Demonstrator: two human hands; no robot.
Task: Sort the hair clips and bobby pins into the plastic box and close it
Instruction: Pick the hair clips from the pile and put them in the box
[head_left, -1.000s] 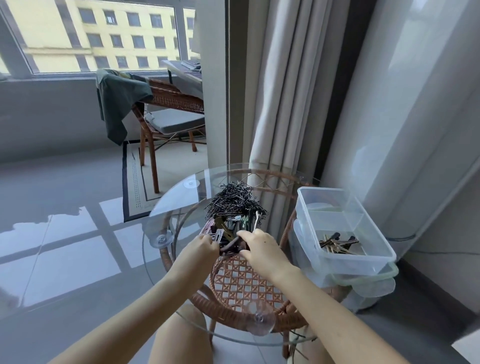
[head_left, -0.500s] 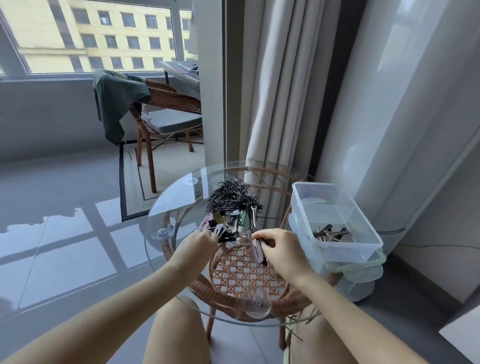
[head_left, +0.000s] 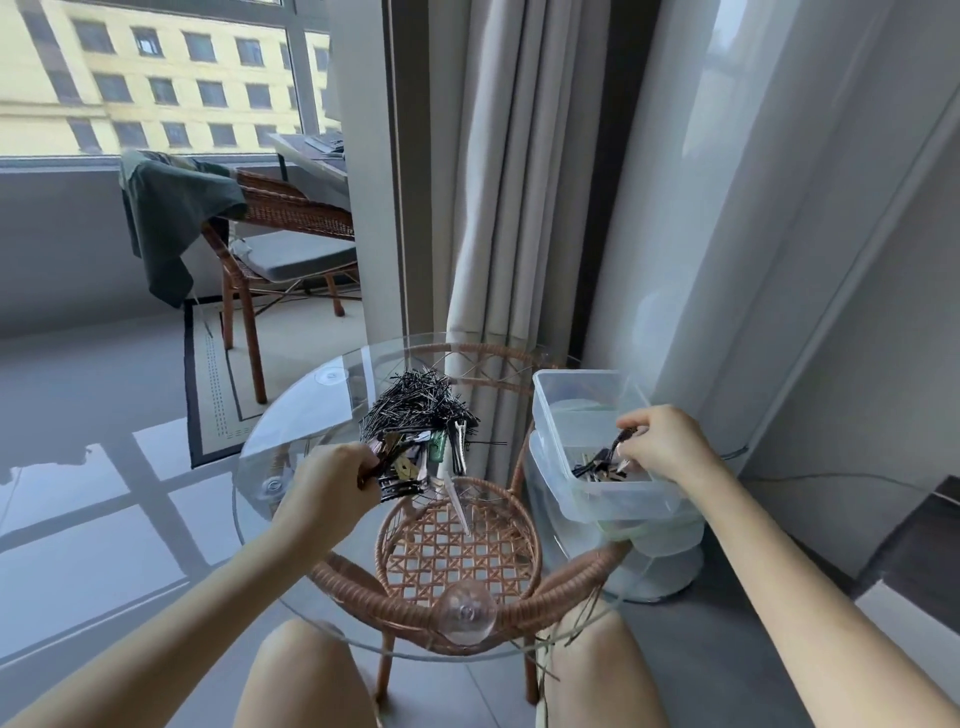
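My right hand (head_left: 662, 441) pinches a dark clip (head_left: 619, 440) over the open box (head_left: 582, 395), which holds a few more. My left hand (head_left: 332, 480) grips clips (head_left: 401, 479) beside the pins (head_left: 415, 408) on the desk (head_left: 311, 431).

right hand (head_left: 665, 441) over plastic box (head_left: 582, 395), pinching dark hair clip (head_left: 620, 441) | left hand (head_left: 332, 480) gripping mixed clips (head_left: 408, 470) at pile edge | bobby pins (head_left: 415, 410) heaped on glass worktop (head_left: 291, 447)

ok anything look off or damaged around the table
Yes. The wicker table frame is fraying at its near right edge, where loose strands stick out and hang down. On the glass top, a few bobby pins jut from the pile toward the plastic box.
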